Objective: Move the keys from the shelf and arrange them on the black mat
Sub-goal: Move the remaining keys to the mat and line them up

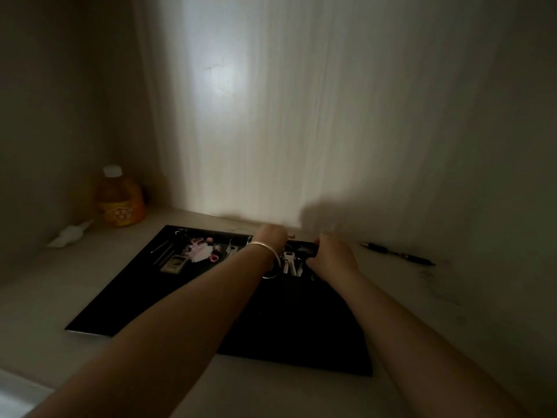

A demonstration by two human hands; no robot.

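While both hands worked at the black mat [168,303] far edge, the right hand [330,257] gripped a dark-headed key [307,251]; the left hand [269,236] grasp was indiscernible; arranging was underway, and careful spacing beside the silver keys [291,265] seemed next

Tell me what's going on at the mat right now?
A person has both hands at the far edge of the black mat. The left hand and right hand are working a bunch of silver keys lying on the mat. A pink keychain bunch already lies to the left. A pen and a juice bottle sit off the mat.
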